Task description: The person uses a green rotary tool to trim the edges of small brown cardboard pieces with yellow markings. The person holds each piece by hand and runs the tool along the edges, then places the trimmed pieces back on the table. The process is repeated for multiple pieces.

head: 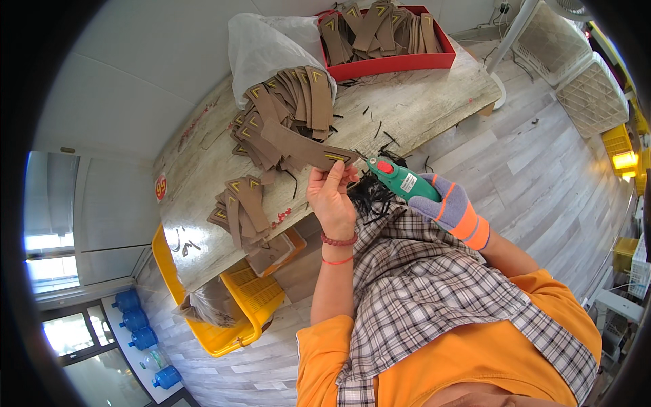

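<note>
My bare left hand point(333, 196) pinches the end of a long brown fabric strip point(300, 145) with a yellow chevron under my thumb. In my gloved right hand point(452, 208) is a green handheld power cutter point(404, 178) with a red switch and a white label. Its thin tip is close to the strip's end; I cannot tell whether they touch. Black thread-like scraps point(374, 196) are heaped on the plaid apron point(437, 290) below. Beyond the held strip lies a fanned pile of similar strips point(259, 137), and a smaller stack point(241, 208) lies nearer the table's left end.
A red box point(396, 63) full of strips stands at the table's point(427, 96) back, beside a translucent plastic bag point(274, 40). Under the left end sits a yellow crate point(254, 295) holding a bag. White plastic crates point(595, 96) are at right, blue water jugs point(135, 320) at lower left.
</note>
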### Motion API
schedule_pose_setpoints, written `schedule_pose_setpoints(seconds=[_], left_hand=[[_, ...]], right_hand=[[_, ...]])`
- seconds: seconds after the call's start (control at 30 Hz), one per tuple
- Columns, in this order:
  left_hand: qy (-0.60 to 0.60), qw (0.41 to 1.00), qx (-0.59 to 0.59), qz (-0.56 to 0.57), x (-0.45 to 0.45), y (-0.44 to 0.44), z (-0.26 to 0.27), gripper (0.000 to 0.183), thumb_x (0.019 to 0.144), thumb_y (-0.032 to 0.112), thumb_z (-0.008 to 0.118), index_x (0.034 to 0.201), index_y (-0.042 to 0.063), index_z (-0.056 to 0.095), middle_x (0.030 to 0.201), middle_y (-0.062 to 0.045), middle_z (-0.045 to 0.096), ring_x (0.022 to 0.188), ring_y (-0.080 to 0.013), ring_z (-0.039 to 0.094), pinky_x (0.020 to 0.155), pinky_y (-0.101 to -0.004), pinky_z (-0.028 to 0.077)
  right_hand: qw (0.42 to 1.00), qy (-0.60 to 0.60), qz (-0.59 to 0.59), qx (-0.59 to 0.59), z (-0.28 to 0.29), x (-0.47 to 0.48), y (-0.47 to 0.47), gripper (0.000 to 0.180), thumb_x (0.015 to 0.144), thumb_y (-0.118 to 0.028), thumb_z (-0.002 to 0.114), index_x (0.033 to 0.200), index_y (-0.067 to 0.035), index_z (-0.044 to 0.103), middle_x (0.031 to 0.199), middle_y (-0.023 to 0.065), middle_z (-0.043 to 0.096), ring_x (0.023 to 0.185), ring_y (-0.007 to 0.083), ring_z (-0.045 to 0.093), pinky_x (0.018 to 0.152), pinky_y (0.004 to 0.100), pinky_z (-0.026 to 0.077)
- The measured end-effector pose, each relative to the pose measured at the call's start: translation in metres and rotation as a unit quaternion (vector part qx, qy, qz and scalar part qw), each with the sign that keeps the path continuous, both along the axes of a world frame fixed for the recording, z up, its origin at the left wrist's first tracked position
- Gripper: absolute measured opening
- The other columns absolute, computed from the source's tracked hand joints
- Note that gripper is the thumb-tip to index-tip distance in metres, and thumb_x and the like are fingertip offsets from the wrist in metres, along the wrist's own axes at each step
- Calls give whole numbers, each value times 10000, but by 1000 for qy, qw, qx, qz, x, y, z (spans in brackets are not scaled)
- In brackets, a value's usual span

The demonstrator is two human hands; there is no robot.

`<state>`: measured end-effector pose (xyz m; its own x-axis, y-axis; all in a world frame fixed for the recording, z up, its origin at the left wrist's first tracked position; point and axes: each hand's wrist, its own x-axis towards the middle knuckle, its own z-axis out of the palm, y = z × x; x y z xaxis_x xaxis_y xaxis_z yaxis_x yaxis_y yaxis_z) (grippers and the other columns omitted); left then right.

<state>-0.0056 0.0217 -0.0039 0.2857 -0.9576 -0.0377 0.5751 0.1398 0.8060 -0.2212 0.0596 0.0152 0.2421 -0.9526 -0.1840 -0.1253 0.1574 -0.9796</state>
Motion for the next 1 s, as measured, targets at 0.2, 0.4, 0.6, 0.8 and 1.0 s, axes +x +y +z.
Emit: schedule_pose_setpoints(seconds=[0.2, 0.4, 0.6, 0.8, 1.0], left_hand=[[-23, 1000, 8, -17, 3, -1, 4, 59, 893, 37, 613, 944, 9, 603, 856, -102, 678, 693, -169, 629, 639, -304, 518], [-48, 998, 6, -36, 9, -1, 6, 63, 877, 22, 623, 934, -5, 629, 810, -86, 674, 662, -152, 631, 601, -276, 509], [-71, 996, 14, -46, 13, 0, 4, 58, 871, 17, 628, 920, -11, 615, 814, -107, 675, 635, -172, 621, 610, -300, 510], [-80, 997, 20, 5, 18, 8, 2, 68, 876, 25, 626, 937, 0, 610, 811, -103, 676, 657, -179, 647, 617, -293, 526], [90, 964, -5, 248, 105, 3, -5, 72, 903, 79, 613, 945, 22, 606, 925, -117, 674, 810, -191, 661, 695, -304, 551]], right_hand=[[1000, 24, 11, 9, 5, -2, 0, 501, 819, -306, 747, 1174, 2, 572, 838, 66, 683, 725, 63, 609, 635, 224, 495], [999, 37, 26, -1, 12, -5, -2, 503, 811, -311, 753, 1169, -4, 580, 844, 69, 681, 716, 71, 609, 641, 230, 498], [999, 25, 33, 3, 11, -5, -5, 511, 800, -322, 763, 1162, -8, 586, 835, 68, 676, 704, 78, 607, 634, 233, 497], [999, 16, 28, 25, 7, 3, -8, 490, 805, -312, 760, 1153, -12, 589, 776, 34, 653, 631, 48, 556, 576, 208, 462], [999, -6, 11, 51, 2, 5, -8, 457, 825, -278, 739, 1162, -13, 581, 770, 12, 654, 624, 37, 553, 551, 199, 451]])
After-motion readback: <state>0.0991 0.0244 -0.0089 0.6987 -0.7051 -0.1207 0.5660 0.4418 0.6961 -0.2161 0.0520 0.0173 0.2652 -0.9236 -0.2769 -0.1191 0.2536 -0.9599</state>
